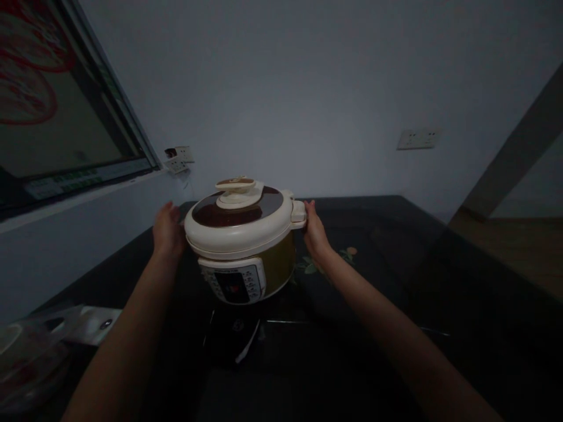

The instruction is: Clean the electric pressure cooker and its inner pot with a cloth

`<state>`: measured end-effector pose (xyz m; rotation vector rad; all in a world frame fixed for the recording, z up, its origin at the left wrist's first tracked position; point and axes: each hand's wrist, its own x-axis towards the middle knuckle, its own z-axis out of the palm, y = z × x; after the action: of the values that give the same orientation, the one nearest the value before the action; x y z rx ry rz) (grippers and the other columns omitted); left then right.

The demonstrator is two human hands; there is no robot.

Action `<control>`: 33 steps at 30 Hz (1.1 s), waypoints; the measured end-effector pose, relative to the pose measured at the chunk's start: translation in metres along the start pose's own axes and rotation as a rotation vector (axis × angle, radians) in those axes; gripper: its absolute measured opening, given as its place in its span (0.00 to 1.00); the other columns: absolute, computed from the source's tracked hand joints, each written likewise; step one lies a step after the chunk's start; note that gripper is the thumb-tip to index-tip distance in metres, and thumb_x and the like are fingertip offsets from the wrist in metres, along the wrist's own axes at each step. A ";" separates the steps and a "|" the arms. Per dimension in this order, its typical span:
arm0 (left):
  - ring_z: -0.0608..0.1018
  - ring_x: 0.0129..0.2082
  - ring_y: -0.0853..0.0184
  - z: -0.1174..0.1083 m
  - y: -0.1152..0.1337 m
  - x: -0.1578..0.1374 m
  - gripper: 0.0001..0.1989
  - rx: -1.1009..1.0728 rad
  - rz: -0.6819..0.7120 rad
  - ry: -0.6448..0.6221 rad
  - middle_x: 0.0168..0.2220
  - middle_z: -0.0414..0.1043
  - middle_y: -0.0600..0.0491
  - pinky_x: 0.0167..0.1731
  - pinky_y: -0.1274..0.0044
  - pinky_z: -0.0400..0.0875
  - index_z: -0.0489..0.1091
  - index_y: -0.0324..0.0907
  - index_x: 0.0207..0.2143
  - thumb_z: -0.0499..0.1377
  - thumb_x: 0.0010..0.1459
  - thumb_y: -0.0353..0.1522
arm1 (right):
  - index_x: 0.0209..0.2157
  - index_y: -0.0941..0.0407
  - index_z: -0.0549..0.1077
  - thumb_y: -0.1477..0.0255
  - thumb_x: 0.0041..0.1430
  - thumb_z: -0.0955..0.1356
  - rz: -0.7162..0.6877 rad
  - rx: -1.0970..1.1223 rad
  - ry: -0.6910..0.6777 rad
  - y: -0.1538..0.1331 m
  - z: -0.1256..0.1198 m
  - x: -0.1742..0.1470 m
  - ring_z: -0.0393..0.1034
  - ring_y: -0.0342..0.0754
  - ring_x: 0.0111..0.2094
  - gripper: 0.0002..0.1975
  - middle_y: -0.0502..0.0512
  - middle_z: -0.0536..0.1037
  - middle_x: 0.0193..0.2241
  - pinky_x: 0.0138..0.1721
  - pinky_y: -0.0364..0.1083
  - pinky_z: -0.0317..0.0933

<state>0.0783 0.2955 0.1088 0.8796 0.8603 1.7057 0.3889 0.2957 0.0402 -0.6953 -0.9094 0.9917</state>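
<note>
An electric pressure cooker (237, 237) with a cream lid, a dark lid top and a front button panel stands in the middle of the view, over the dark table. My right hand (315, 234) grips it at the cream side handle on the right. On the opposite side, my left hand (168, 230) is pressed against the cooker below the lid rim; its fingers are partly blurred and partly hidden behind the body. A small black pouch-like object (235, 334) with a pale edge lies just in front of the cooker.
At the lower left are a clear plastic bag (30, 363) with something inside and a white strip-like object (94, 324). The dark table (422, 269) has a floral print. Wall sockets (419, 139) sit behind, and a window (65, 105) is at the left.
</note>
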 end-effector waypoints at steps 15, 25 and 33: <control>0.79 0.35 0.61 0.122 -0.145 -0.266 0.09 0.581 0.053 -0.862 0.34 0.77 0.51 0.39 0.67 0.74 0.72 0.50 0.40 0.52 0.63 0.37 | 0.39 0.55 0.79 0.46 0.56 0.67 0.269 -0.368 -0.287 -0.051 -0.153 -0.156 0.75 0.55 0.44 0.27 0.61 0.81 0.40 0.48 0.56 0.68; 0.78 0.41 0.58 0.102 -0.210 -0.257 0.10 0.852 0.241 -1.019 0.39 0.76 0.47 0.44 0.66 0.71 0.72 0.47 0.38 0.51 0.61 0.30 | 0.47 0.50 0.76 0.54 0.66 0.61 0.202 -0.538 -0.439 -0.038 -0.167 -0.192 0.72 0.55 0.51 0.20 0.58 0.78 0.47 0.55 0.56 0.63; 0.78 0.41 0.63 0.092 -0.215 -0.258 0.10 0.846 0.232 -0.993 0.39 0.76 0.48 0.42 0.72 0.71 0.71 0.44 0.38 0.51 0.59 0.26 | 0.57 0.51 0.69 0.59 0.68 0.61 0.133 -0.577 -0.573 -0.039 -0.168 -0.205 0.68 0.52 0.57 0.20 0.60 0.74 0.54 0.59 0.56 0.60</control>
<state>0.3156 0.1164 -0.0725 2.2003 0.7523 0.7864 0.5005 0.0786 -0.0701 -0.9814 -1.7086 1.0742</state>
